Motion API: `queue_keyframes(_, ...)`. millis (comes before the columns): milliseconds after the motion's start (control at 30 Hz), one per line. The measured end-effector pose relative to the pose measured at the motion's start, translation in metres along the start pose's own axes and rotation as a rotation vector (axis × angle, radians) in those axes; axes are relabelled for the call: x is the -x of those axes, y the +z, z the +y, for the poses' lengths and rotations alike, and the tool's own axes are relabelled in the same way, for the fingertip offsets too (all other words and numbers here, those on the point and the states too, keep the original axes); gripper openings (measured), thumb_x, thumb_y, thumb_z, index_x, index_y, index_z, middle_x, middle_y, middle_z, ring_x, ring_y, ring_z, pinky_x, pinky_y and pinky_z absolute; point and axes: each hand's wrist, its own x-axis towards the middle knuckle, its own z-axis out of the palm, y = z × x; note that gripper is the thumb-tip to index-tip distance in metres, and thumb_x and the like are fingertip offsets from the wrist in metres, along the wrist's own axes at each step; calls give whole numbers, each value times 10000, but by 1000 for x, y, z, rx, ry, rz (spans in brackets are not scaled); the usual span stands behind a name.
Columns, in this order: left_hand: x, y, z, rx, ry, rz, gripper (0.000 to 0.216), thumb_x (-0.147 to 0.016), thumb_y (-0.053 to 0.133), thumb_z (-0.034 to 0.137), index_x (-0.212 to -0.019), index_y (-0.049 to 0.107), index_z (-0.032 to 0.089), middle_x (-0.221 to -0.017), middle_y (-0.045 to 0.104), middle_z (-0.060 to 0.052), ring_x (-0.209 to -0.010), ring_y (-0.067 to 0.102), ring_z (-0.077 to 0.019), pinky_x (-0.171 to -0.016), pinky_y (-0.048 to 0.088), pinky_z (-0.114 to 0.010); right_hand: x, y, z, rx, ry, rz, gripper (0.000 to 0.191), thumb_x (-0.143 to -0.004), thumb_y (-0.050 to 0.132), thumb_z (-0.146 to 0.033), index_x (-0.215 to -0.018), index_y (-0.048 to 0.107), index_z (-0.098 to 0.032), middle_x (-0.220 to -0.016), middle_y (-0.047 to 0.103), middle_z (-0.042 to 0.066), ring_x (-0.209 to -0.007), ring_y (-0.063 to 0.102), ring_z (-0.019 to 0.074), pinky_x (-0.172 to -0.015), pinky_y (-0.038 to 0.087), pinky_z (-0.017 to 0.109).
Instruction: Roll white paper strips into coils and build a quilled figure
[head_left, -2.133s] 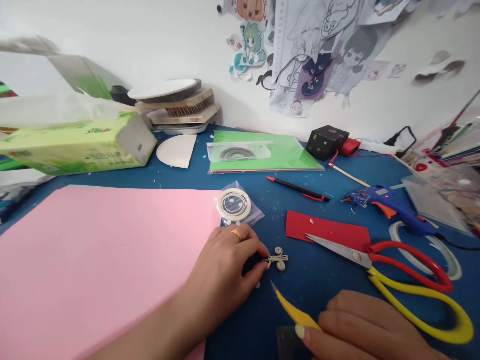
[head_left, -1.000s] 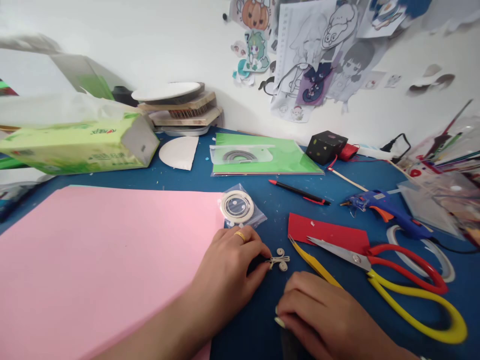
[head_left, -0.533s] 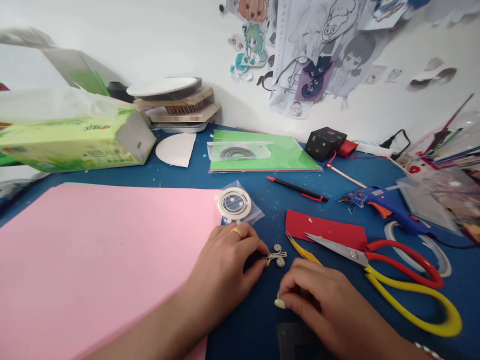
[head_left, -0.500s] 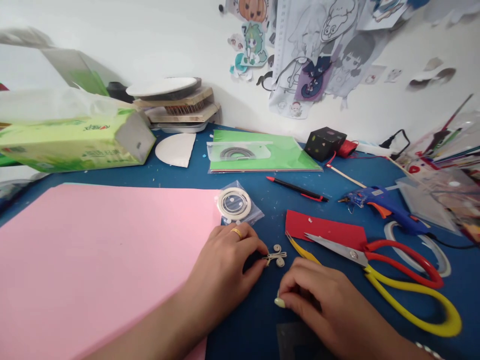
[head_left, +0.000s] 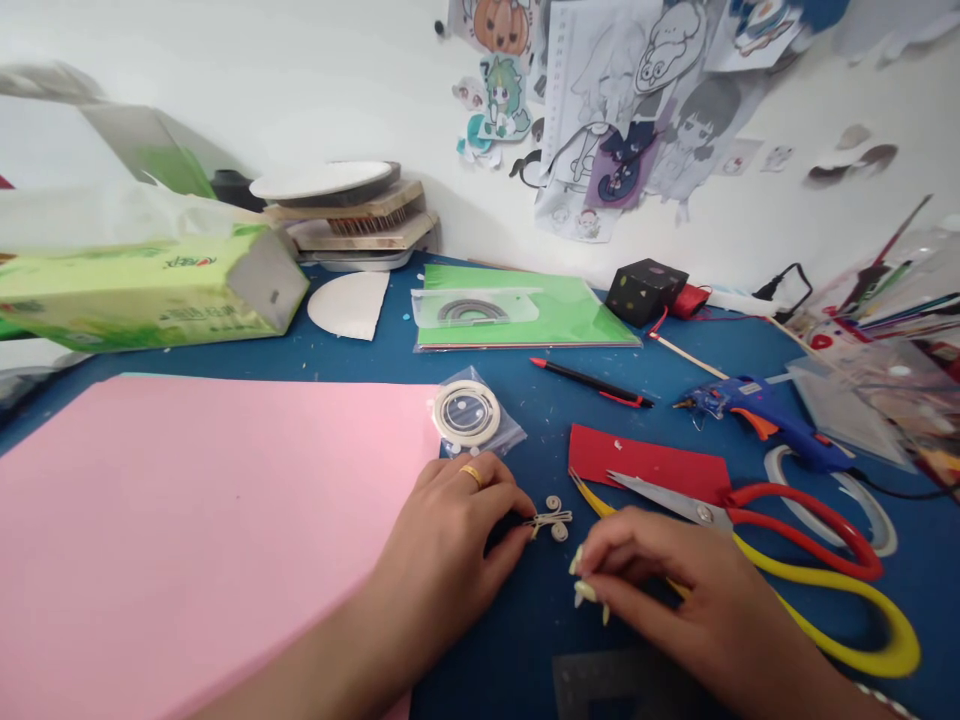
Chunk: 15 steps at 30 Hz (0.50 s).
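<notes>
My left hand [head_left: 465, 530] pinches the end of a small cream coiled-paper shape [head_left: 553, 518] between thumb and index finger. Two little coils and several narrow loops stick out past the fingertips, low over the blue tabletop. To its right, my right hand [head_left: 660, 590] is closed, thumb and fingertips drawn near each other; whether something small sits between them I cannot make out. Yellow tweezers [head_left: 592, 495] lie partly under that hand. Large scissors [head_left: 709, 512] with one red and one yellow handle rest beside it, against a red paper strip [head_left: 641, 460].
Pink paper [head_left: 225, 520] covers the left side. Beyond my left hand lies a bag of cream paper strips [head_left: 466, 412]. A pen [head_left: 592, 383], a blue glue gun [head_left: 772, 415], a green paper pack [head_left: 555, 305] and a tissue pack [head_left: 150, 300] lie further back.
My right hand has moved slightly right, away from the coiled shape, and its fingers have turned. My left hand keeps its pinch in nearly the same spot. The view has shifted a little.
</notes>
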Motion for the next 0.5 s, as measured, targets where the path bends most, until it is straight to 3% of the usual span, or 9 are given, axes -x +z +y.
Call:
queue_keyframes(133, 0, 1, 1, 2, 21, -7, 130, -759, 549, 137, -772, 654, 213, -768, 612, -26, -734, 561, -190, -676, 417, -349, -10, -7, -2, 28, -8, 124, 147, -718, 573, -79, -786, 579, -209, -739, 645, -42, -676, 615, 85, -628, 486, 168)
queue_keyframes(500, 1, 2, 2, 21, 27, 15, 130, -773, 533, 141, -771, 635, 221, -771, 602, -16, -724, 552, -188, -667, 410, -351, -19, -8, 6, 229, -248, 159, 85, -763, 584, -126, -753, 614, -204, -718, 637, -33, -669, 592, 89, -628, 452, 182)
